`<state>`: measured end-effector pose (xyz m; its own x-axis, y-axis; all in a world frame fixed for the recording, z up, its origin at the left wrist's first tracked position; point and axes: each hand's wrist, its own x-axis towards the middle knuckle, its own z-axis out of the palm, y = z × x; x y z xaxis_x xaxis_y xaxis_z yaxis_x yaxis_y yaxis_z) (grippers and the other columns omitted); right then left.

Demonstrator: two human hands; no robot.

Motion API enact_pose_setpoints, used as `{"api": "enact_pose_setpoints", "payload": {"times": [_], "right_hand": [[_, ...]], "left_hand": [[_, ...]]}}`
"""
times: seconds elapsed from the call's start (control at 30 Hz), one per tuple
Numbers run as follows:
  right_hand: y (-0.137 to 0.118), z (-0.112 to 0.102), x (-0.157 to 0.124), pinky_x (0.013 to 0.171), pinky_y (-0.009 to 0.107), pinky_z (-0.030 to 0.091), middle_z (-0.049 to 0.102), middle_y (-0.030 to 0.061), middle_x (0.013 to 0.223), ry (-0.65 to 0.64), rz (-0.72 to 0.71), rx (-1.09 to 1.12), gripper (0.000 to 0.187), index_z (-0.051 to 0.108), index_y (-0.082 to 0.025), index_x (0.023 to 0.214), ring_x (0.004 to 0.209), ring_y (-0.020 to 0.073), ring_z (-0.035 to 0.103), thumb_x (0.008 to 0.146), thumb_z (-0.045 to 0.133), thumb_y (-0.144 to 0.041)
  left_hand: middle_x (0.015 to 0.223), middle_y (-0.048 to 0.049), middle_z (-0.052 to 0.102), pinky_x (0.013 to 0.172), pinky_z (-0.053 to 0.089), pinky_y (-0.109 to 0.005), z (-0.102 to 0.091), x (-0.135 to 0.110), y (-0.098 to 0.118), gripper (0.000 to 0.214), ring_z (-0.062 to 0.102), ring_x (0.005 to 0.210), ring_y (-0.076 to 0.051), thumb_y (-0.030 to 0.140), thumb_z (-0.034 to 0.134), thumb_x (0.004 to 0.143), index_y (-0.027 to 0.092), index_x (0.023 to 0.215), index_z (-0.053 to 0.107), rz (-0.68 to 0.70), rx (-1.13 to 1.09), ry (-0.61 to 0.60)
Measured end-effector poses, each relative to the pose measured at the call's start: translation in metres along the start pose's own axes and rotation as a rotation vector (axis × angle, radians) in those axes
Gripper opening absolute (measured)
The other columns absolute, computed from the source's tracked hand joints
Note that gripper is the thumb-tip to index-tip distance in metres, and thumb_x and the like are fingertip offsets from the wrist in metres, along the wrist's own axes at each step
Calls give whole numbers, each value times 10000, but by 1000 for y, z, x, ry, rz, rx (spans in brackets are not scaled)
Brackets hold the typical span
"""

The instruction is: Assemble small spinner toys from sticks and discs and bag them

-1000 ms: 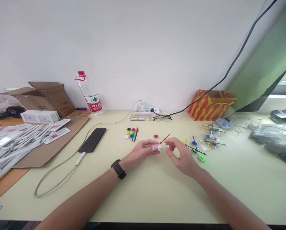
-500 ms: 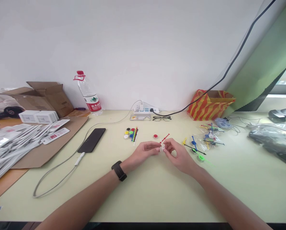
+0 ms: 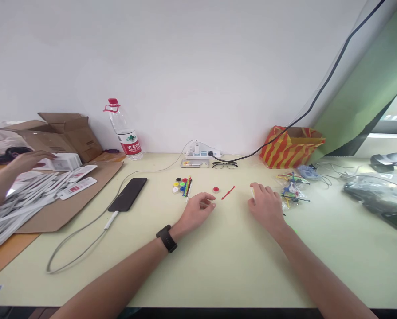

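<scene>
My left hand rests on the pale table with its fingers curled in, just left of a small red disc. What the curled fingers hold is hidden. A thin red stick lies bare on the table between my hands. My right hand lies palm down with fingers spread, its fingertips at a yellow piece. It covers some of the coloured sticks and discs that lie beside a clear bag of coloured parts.
A cluster of coloured discs and sticks lies behind my left hand. A phone on a cable, a water bottle, glasses and a striped bag stand farther back. Another person's hand reaches over white packets at the left.
My hands have parted and dropped to the table. The red stick now lies loose between them. My right hand has moved right over the coloured pieces. Another person's hand has come in at the left.
</scene>
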<state>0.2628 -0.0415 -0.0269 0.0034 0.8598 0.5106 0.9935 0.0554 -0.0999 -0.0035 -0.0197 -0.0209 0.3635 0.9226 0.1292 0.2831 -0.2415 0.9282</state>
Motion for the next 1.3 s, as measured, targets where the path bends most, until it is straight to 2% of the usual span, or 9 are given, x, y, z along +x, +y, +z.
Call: {"api": "enact_pose_setpoints", "payload": {"times": [0.1, 0.3, 0.53, 0.67, 0.8, 0.93, 1.03, 1.17, 1.3], "right_hand": [[-1, -1, 1, 871, 466, 436, 717, 152, 1126, 10, -114, 77, 381, 587, -189, 1226, 1066, 343, 607, 868, 522, -81], [-26, 5, -5, 1115, 528, 419, 609, 121, 1445, -154, -352, 358, 456, 524, -223, 1426, 1382, 304, 501, 996, 405, -124], [-33, -1, -7, 984, 465, 536, 707, 110, 1224, -330, -358, 604, 394, 607, -224, 1322, 1160, 254, 648, 989, 433, -104], [-43, -11, -12, 851, 409, 562, 722, 77, 1045, -368, -419, 722, 334, 661, -233, 1158, 973, 230, 659, 965, 445, -68], [-52, -20, -17, 840, 408, 546, 705, 65, 984, -367, -465, 743, 291, 658, -240, 1057, 971, 243, 634, 967, 442, -68], [-49, -27, -17, 822, 387, 526, 673, 63, 1005, -372, -417, 799, 280, 618, -236, 1054, 925, 224, 626, 959, 420, -61], [-42, -30, -14, 774, 354, 518, 638, 57, 1003, -345, -304, 882, 253, 598, -235, 1062, 886, 206, 624, 966, 418, -87], [-38, -31, -11, 793, 356, 515, 616, 62, 1017, -288, -211, 920, 243, 596, -240, 1095, 911, 204, 612, 980, 417, -122], [-38, -30, -10, 797, 358, 516, 625, 61, 1020, -250, -162, 933, 234, 590, -242, 1113, 917, 203, 610, 978, 431, -136]], "left_hand": [[1118, -100, 699, 867, 570, -381, 1, -1, -4, 242, 658, 1032, -257, 346, 673, 884, 212, 1078, 727, 87, 102, 28], [1176, -88, 687, 884, 563, -393, 4, -2, -6, 293, 642, 1040, -255, 328, 666, 887, 238, 1163, 700, 151, 148, 15], [1402, -93, 608, 986, 527, -431, 1, -3, -5, 514, 596, 1183, -274, 225, 618, 887, 268, 1398, 586, 152, 188, 4], [1613, -81, 431, 1194, 353, -509, -5, 0, -7, 728, 383, 1461, -312, 145, 550, 874, 284, 1573, 405, 225, 312, -71], [1662, -47, 365, 1233, 256, -545, -8, 4, -6, 723, 257, 1528, -359, 242, 550, 926, 308, 1613, 337, 272, 441, -190], [1405, -90, 596, 1137, 385, -497, -7, 5, -4, 585, 445, 1351, -329, 228, 515, 939, 281, 1520, 472, 302, 446, -107], [1276, -107, 605, 1053, 455, -471, -7, 7, -8, 445, 517, 1209, -301, 258, 551, 940, 238, 1384, 572, 291, 458, -5], [1274, -126, 582, 1062, 467, -465, -7, 6, -17, 242, 540, 1215, -295, 331, 572, 968, 205, 1149, 670, 283, 483, -14], [1450, -163, 487, 1130, 428, -506, -11, 1, -20, 304, 468, 1384, -326, 363, 585, 973, 206, 1225, 645, 247, 503, 25]]}}
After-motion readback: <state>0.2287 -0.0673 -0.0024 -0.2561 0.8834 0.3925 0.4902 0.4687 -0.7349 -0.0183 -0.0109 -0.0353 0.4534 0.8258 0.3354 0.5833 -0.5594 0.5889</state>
